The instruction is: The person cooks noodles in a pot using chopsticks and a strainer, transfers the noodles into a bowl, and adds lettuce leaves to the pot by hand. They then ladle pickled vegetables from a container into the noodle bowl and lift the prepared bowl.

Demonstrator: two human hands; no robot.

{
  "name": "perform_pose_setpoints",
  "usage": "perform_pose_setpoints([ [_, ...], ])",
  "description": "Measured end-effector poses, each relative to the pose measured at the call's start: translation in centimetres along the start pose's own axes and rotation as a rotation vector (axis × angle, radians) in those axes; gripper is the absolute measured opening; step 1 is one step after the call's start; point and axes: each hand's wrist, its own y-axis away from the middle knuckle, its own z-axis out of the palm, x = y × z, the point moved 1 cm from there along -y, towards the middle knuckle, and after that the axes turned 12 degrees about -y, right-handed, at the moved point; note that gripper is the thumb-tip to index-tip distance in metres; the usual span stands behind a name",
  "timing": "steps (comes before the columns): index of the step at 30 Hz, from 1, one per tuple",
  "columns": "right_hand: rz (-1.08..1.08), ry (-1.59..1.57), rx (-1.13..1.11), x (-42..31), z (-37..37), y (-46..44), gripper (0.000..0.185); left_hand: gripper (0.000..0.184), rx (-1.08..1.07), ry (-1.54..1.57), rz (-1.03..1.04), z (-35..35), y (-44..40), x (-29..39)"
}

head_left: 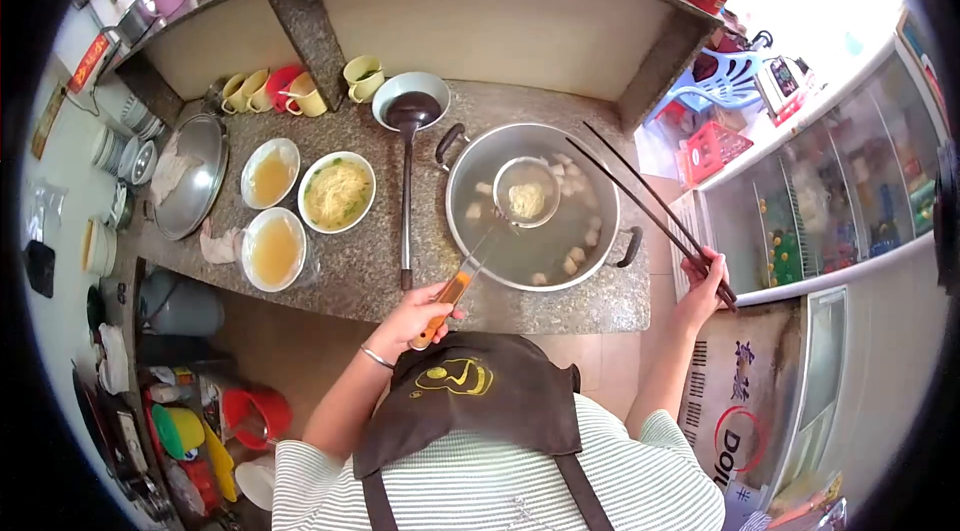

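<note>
The strainer (513, 173) lies over the near-middle of the large pot (482, 153), its round basket at the broth and holding a clump of noodles (526, 200); how deep it sits cannot be told. Its long axis runs aslant, from the handle's butt just in front of the apron (480, 386) forward and to the right, so the basket end points away from the person. The left hand (420, 318) is closed around the orange-brown handle, fingers wrapped about it.

The right hand (705, 279) pinches a pair of long dark chopsticks (650, 201) near their rear ends. They point forward and to the left, tips slightly apart, and pass above the pot's right rim.

Pale chunks (574, 260) lie in the broth around the basket. Left of the pot, a ladle (407, 206) rests with its head in a metal basin (436, 87) and its handle toward the person, standing between the pot and a bowl of noodles (338, 193). Beside that bowl are two bowls of pale liquid (273, 249), and farther left a metal lid (203, 181). Behind the pot, a low partition (500, 26) bounds the counter (600, 306).
</note>
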Motion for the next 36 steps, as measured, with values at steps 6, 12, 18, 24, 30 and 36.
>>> perform_pose_setpoints([
  [6, 0.075, 0.004, -0.117, 1.6, 1.7, -0.8, 0.032, 0.030, 0.101, -0.053, 0.013, -0.4, 1.9, -0.2],
  [12, 0.052, 0.002, -0.151, 2.5, 3.4, -0.6, 0.033, 0.030, 0.180, 0.076, 0.091, -1.3, 8.0, -0.2],
  [18, 0.119, 0.052, -0.156, 4.2, 3.0, -0.4, 0.033, 0.040, 0.826, -0.272, 0.216, -3.2, 15.8, -0.4],
  [24, 0.129, 0.073, -0.275, 6.4, 3.4, -0.4, 0.031, 0.039, 1.272, -0.988, 0.112, -4.1, 16.8, -1.4],
  [30, 0.072, 0.146, -0.385, 5.3, 3.0, -0.9, 0.030, 0.040, 1.398, -1.172, 0.262, -4.0, 16.5, -1.0],
  [36, 0.319, 0.388, -0.805, 3.8, 3.6, 0.9, 0.018, 0.043, 1.323, -0.999, 0.316, -4.2, 15.7, -1.7],
])
